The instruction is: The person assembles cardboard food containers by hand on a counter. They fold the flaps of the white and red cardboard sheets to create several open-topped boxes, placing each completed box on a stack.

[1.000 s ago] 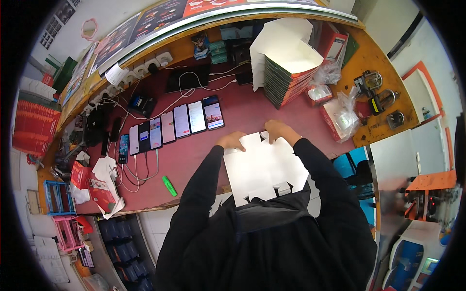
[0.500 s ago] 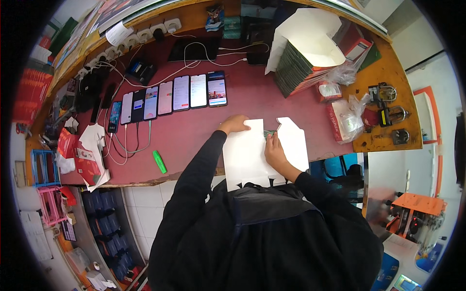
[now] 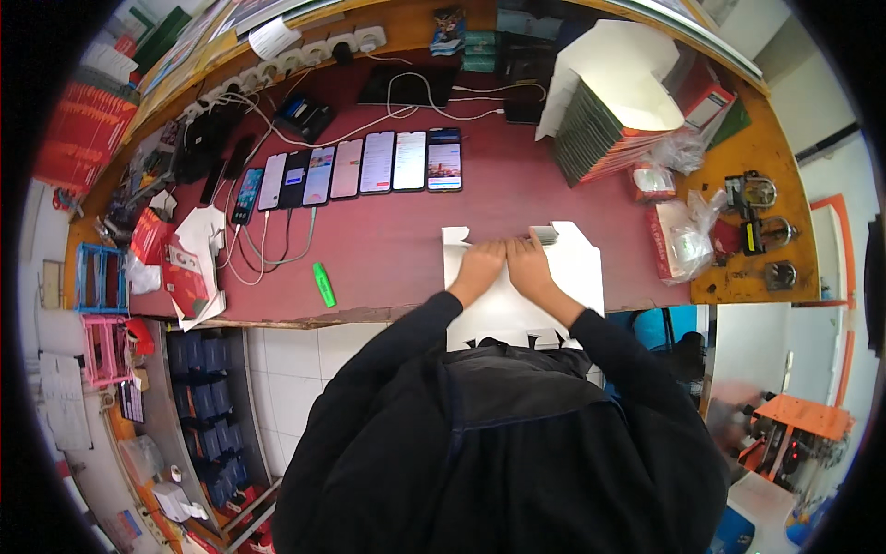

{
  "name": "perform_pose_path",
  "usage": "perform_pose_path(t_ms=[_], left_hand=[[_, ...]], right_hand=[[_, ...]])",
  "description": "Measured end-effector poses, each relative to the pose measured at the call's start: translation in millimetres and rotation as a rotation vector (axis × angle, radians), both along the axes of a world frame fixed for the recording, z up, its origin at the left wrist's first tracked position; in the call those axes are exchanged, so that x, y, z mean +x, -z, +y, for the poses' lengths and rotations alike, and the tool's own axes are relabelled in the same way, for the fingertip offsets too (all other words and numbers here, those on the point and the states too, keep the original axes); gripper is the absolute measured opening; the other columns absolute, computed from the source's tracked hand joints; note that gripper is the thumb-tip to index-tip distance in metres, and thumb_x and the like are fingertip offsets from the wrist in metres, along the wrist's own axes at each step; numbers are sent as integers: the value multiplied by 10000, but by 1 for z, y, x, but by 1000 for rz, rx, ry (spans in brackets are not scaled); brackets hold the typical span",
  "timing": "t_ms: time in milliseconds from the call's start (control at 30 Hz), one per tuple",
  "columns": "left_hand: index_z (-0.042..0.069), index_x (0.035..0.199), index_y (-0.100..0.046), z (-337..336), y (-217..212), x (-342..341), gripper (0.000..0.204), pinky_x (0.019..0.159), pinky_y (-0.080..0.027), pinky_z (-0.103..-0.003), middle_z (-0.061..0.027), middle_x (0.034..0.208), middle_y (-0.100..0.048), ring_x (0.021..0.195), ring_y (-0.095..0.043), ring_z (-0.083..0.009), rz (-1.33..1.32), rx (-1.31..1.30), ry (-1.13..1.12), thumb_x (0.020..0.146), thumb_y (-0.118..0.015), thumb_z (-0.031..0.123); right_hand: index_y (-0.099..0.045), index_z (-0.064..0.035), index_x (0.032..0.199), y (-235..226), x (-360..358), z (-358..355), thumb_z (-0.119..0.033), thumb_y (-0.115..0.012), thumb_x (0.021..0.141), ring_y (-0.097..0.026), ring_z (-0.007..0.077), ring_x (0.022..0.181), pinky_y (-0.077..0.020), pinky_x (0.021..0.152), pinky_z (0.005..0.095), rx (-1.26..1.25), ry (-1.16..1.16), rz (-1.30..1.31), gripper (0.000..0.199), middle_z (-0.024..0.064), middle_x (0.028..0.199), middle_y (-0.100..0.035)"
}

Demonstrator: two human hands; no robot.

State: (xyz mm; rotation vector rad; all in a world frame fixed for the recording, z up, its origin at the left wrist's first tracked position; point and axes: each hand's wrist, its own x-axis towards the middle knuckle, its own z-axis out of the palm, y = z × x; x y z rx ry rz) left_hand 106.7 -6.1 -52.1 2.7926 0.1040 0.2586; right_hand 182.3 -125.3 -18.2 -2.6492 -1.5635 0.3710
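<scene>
A white cardboard sheet [image 3: 498, 319] with cut flaps lies at the front edge of the desk, against my body. My left hand [image 3: 482, 270] and my right hand [image 3: 532, 272] meet over its upper middle, knuckles side by side. Both have their fingers curled down and closed on the card at a fold. Just beyond the right fingertips, a small grey-green striped piece [image 3: 546, 235] shows between the flaps. My fingertips are mostly hidden behind the knuckles.
Several lit phones [image 3: 378, 162] stand in a row on the red desk, with charging cables. A green highlighter [image 3: 324, 284] lies front left. Back right are a stack of folded cards [image 3: 591, 138] and a plastic bag [image 3: 694, 242]. Padlocks [image 3: 780, 233] sit at the right edge.
My left hand has left the card's upper left edge and come in beside the right. The right hand has closed down onto the card. The view has shifted slightly.
</scene>
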Motion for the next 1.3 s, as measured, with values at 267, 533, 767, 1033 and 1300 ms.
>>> perform_pose_path(t_ms=[267,533,767,1033,1300], left_hand=[[-68,1372,-298,-14,-1,-31,734,1101,-241,-413,-261,1422,-305,1323,-311,-348,38,63,98,746,-549,224],[41,1261,-510,123,-40,40,670,978,-418,-376,-197,1238,-544,1183,-496,-318,400,-85,181,624,-696,128],[46,1150,-591,72,-50,13,450,890,-481,-386,-150,1132,-609,1043,-594,-305,426,-11,22,700,-607,47],[-4,1179,-544,45,19,-58,406,862,-496,-369,-153,1165,-591,1152,-533,-281,-226,130,46,778,-521,54],[-6,929,-600,104,14,-40,181,680,-467,-285,-94,789,-632,747,-580,-131,-266,-876,-342,863,-620,161]], right_hand=[[-427,113,1252,45,-22,-18,-88,-471,797,-459,379,1202,-291,1069,443,186,-85,-564,499,284,1236,-497],[-558,27,966,13,11,4,-86,-529,761,-594,324,990,-385,989,399,172,-2,-166,236,193,915,-631],[-554,57,1044,32,9,-14,-55,-508,760,-588,314,1036,-393,989,388,176,32,-347,308,218,1030,-619],[-531,103,1104,34,-2,0,-61,-485,773,-544,370,1090,-363,1018,419,338,117,-419,373,268,1115,-573],[-458,16,1235,-14,-46,-109,-100,-656,720,-418,385,1176,-333,989,455,813,872,-200,564,257,1230,-461]])
